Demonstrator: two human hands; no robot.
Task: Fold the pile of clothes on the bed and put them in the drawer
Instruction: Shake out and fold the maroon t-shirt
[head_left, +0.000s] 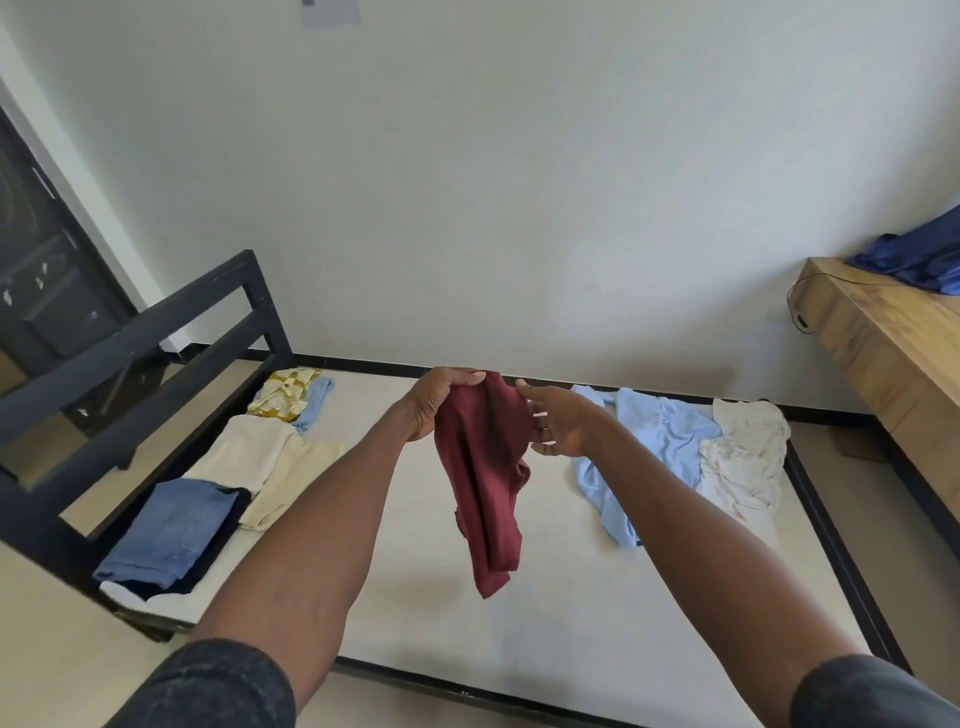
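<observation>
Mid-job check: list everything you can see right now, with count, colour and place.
maroon cloth garment: 1, dark red, hanging above the bed
white mattress bed: 1, black frame, centre
folded blue jeans: 1, bed's left edge
folded cream garments: 2, left side
yellow patterned garment: 1, far left corner
crumpled light blue shirt: 1, right side
crumpled white garment: 1, far right
wooden bench: 1, brown, right
left hand: grips the garment's top
right hand: open beside it

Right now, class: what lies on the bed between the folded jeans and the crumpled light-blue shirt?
Bare mattress separates the folded jeans from the light-blue shirt in the head view.
</observation>
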